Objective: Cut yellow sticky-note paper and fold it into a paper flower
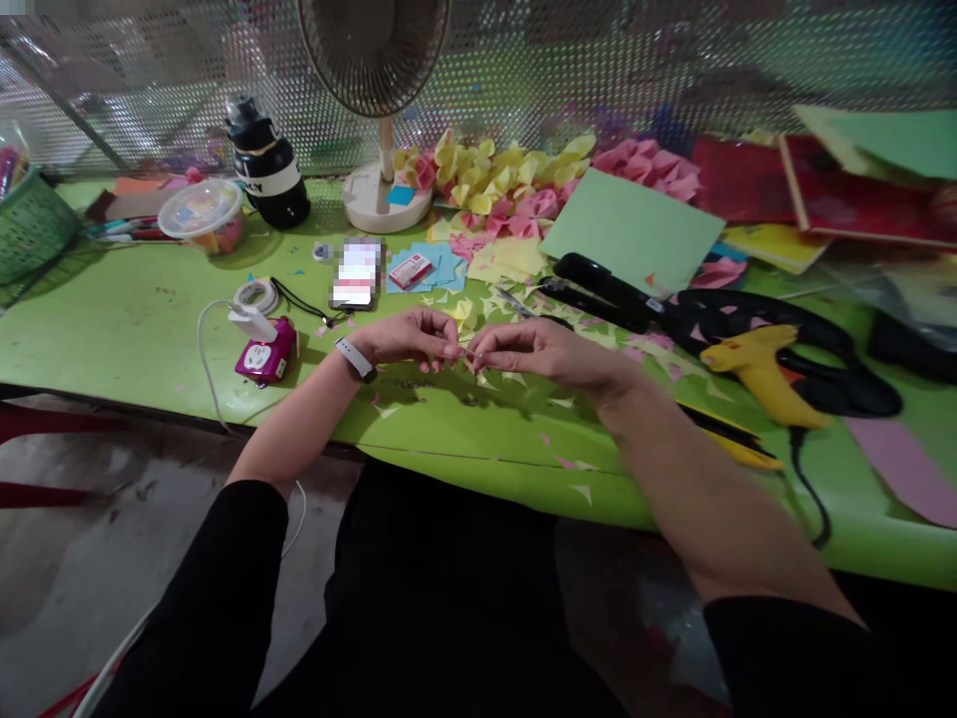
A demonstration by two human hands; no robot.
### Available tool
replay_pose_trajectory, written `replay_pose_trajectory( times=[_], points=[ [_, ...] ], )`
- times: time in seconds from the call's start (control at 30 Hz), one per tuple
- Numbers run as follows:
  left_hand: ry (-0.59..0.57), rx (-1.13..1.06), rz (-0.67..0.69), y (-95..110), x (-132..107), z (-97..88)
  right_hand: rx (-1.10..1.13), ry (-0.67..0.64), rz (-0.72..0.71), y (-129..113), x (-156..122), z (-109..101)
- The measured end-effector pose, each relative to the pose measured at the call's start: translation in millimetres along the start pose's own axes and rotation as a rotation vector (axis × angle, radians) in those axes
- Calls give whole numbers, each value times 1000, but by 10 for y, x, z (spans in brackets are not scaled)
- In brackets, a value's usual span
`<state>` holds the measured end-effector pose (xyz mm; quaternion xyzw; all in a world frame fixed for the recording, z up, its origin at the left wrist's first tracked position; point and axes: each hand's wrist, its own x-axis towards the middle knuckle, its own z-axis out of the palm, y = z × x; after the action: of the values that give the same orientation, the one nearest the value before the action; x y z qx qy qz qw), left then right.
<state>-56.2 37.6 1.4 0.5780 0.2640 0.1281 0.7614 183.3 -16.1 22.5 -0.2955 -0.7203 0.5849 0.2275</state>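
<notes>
left hand (404,339): band on wrist, fingers pinched on small paper piece (467,351)
right hand (539,355): fingers pinched on the same piece, tips meeting the left's
small paper piece: between both hands, just above tabletop (112,329), near front edge
paper scraps (523,379): scattered under hands
glue gun (755,369): yellow, lying right of hands
phone (357,271): beyond left hand
folded paper pile (508,179): yellow and pink, far side, beside fan base (381,194)

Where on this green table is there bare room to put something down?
The widest bare patch of the table lies at the left, between the green basket, the plastic tub and the pink power strip. Right of the right hand it is crowded: yellow glue gun, black scissors, paper sheets. Paper scraps litter the middle.
</notes>
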Motion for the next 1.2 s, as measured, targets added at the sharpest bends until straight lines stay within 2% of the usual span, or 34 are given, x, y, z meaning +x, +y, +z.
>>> replay_pose_trajectory(
  times=[0.2,0.33,0.37,0.43,0.57,0.6,0.67,0.8,1.07,1.2],
  points=[
    [-89,14,-21,33,-28,10,114,-24,39,31,17,71],
    [-103,10,-22,36,-40,23,154,-64,31,56,17,97],
    [-97,-6,-18,31,-36,28,167,-41,21,72,24,106],
    [-25,-75,16,20,-16,48,231,115,-21,125,54,127],
    [364,-238,177,-17,62,156,417,644,-151,282,162,152],
    [412,-235,196,-32,83,195,421,734,-168,321,188,154],
    [401,-199,190,-64,120,277,369,826,-176,388,226,162],
    [347,-175,184,-116,157,407,197,837,-138,463,244,206],
    [488,-166,230,-110,144,408,82,890,-137,477,230,229],
    [507,-175,235,-97,139,385,26,898,-167,439,218,215]
  ],
)
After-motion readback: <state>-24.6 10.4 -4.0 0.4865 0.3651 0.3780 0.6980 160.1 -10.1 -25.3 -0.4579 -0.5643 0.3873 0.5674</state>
